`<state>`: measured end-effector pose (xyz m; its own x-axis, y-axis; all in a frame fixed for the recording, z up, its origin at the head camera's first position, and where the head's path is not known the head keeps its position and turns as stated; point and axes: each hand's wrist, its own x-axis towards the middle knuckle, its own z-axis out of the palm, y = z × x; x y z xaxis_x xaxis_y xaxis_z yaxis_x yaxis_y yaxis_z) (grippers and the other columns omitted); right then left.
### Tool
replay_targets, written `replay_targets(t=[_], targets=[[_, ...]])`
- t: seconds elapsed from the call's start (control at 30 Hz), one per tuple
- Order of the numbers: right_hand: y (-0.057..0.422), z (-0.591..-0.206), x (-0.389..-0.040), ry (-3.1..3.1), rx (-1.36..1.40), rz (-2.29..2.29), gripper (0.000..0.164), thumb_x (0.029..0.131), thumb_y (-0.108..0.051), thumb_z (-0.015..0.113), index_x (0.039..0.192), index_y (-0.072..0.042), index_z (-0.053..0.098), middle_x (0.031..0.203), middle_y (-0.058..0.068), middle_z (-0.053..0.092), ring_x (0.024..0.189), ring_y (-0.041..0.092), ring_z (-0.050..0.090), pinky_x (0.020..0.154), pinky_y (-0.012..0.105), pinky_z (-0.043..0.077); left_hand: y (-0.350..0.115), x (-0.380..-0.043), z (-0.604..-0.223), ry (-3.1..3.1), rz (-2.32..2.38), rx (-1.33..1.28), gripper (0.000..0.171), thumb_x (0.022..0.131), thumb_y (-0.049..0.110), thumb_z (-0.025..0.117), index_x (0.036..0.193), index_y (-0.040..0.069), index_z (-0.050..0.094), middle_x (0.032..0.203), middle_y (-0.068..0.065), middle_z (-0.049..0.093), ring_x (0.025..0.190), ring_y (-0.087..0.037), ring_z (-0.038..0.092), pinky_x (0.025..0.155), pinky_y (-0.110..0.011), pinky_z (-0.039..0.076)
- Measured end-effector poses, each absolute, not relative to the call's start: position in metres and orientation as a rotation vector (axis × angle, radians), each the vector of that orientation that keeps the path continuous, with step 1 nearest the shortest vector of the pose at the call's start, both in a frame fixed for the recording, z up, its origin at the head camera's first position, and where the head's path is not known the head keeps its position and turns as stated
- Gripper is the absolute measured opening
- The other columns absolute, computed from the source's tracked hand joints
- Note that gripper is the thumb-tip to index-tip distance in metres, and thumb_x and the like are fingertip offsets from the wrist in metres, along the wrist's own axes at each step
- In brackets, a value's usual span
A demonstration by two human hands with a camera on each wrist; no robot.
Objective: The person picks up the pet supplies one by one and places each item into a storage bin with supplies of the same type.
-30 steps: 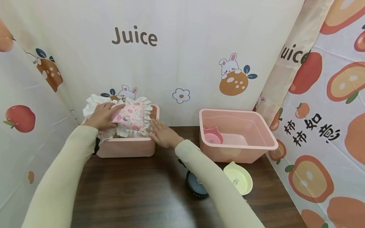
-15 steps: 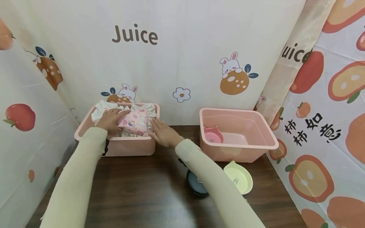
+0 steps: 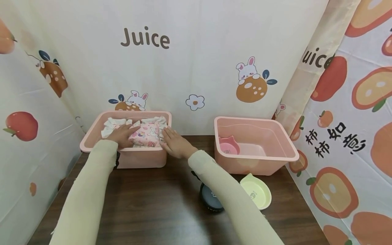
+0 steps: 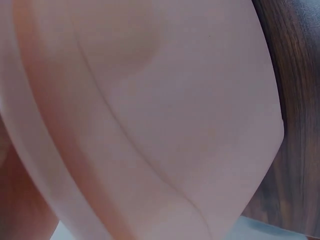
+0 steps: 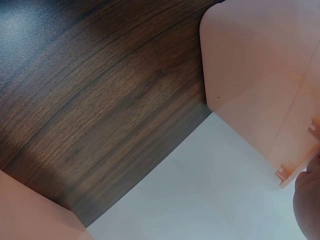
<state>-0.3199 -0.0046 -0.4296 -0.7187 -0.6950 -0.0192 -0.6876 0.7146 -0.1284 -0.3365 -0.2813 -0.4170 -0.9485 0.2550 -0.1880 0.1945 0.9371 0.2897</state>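
Note:
A soft pink cushion [image 3: 146,134] with a bunny print and white ruffled edges lies inside the left pink bin [image 3: 139,160], below its rim. My left hand [image 3: 123,135] reaches over the front rim and rests on the cushion's middle, fingers stretched forward over the fabric. Straight-fingered, my right hand [image 3: 178,144] touches the right end of this bin at the rim. In the left wrist view the bin's pale pink wall [image 4: 190,100] fills most of the picture. The right wrist view shows the bin's outer side [image 5: 260,75] and a bit of the hand at the edge.
A second pink bin [image 3: 257,158] stands to the right, with a small pink cat-eared bowl [image 3: 229,145] inside. In front of it are a yellow-green bowl [image 3: 260,192] and a dark bowl [image 3: 209,199], partly covered by my right sleeve. A printed curtain [image 3: 196,61] hangs behind.
The cushion has sunk from above the rim down into the left bin, my left hand moving down and right with it. The right hand has stayed at the bin's end.

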Motion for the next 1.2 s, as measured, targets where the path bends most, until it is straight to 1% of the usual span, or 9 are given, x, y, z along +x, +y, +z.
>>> replay_targets(t=[0.13,0.2,0.33,0.43,0.5,0.63,0.8,0.97,1.2], targets=[[-0.004,-0.431,-0.321,2.852,-1.155,-0.144,0.066,0.103,-0.046,0.017,0.154,-0.004,0.009,0.161,0.01,0.005,0.148,0.02,-0.002,0.119,0.03,0.003,-0.278,-0.335,-0.418,2.839,0.4,0.324,0.08,0.083,0.027,0.059,0.152,0.009,0.023,0.157,-0.026,0.008,0.141,-0.051,-0.002,0.107,-0.071,0.003],[-0.004,-0.432,-0.321,2.856,-1.161,-0.134,0.066,0.103,-0.046,0.017,0.154,-0.005,0.009,0.161,0.01,0.005,0.148,0.02,-0.002,0.119,0.03,0.003,-0.276,-0.334,-0.419,2.835,0.404,0.318,0.078,0.086,0.034,0.055,0.152,0.008,0.022,0.157,-0.026,0.007,0.141,-0.051,-0.003,0.107,-0.072,0.002],[-0.003,-0.433,-0.322,2.86,-1.174,-0.142,0.066,0.103,-0.046,0.018,0.154,-0.004,0.01,0.161,0.011,0.007,0.148,0.021,-0.001,0.119,0.03,0.003,-0.273,-0.332,-0.418,2.831,0.398,0.305,0.073,0.094,0.046,0.04,0.152,0.007,0.02,0.156,-0.028,0.006,0.141,-0.052,-0.004,0.107,-0.071,0.001],[-0.003,-0.432,-0.322,2.86,-1.177,-0.154,0.066,0.104,-0.045,0.021,0.154,-0.003,0.012,0.161,0.013,0.009,0.148,0.022,0.0,0.119,0.031,0.004,-0.271,-0.332,-0.418,2.825,0.407,0.28,0.073,0.097,0.054,0.033,0.152,0.008,0.02,0.156,-0.027,0.004,0.141,-0.052,-0.004,0.107,-0.071,-0.001],[-0.003,-0.432,-0.322,2.856,-1.178,-0.156,0.065,0.104,-0.044,0.022,0.154,-0.003,0.011,0.161,0.013,0.009,0.148,0.022,0.0,0.119,0.031,0.004,-0.271,-0.333,-0.42,2.817,0.401,0.268,0.076,0.096,0.058,0.032,0.153,0.009,0.019,0.157,-0.027,0.002,0.141,-0.051,-0.005,0.106,-0.071,-0.003],[-0.004,-0.435,-0.324,2.847,-1.181,-0.145,0.066,0.104,-0.045,0.02,0.154,-0.004,0.009,0.161,0.013,0.006,0.148,0.023,0.0,0.119,0.032,0.003,-0.271,-0.335,-0.424,2.788,0.397,0.231,0.077,0.096,0.058,0.033,0.153,0.01,0.015,0.157,-0.025,-0.003,0.141,-0.051,-0.008,0.105,-0.072,-0.006],[-0.004,-0.436,-0.324,2.86,-1.18,-0.145,0.066,0.104,-0.046,0.019,0.154,-0.004,0.009,0.161,0.012,0.007,0.148,0.022,-0.001,0.119,0.031,0.004,-0.266,-0.331,-0.419,2.739,0.408,0.185,0.074,0.097,0.052,0.036,0.153,0.008,0.014,0.157,-0.025,-0.006,0.14,-0.05,-0.012,0.105,-0.072,-0.008],[-0.005,-0.437,-0.323,2.873,-1.18,-0.156,0.067,0.103,-0.047,0.019,0.154,-0.003,0.012,0.161,0.012,0.009,0.148,0.022,0.001,0.119,0.031,0.006,-0.26,-0.328,-0.417,2.727,0.391,0.167,0.074,0.097,0.051,0.036,0.153,0.008,0.014,0.157,-0.025,-0.006,0.141,-0.049,-0.012,0.106,-0.071,-0.008],[-0.004,-0.436,-0.322,2.874,-1.173,-0.14,0.067,0.103,-0.047,0.019,0.154,-0.004,0.01,0.161,0.011,0.008,0.148,0.023,0.003,0.119,0.031,0.006,-0.259,-0.332,-0.422,2.72,0.362,0.166,0.074,0.097,0.053,0.035,0.153,0.009,0.013,0.156,-0.026,-0.007,0.14,-0.049,-0.013,0.106,-0.071,-0.008]])
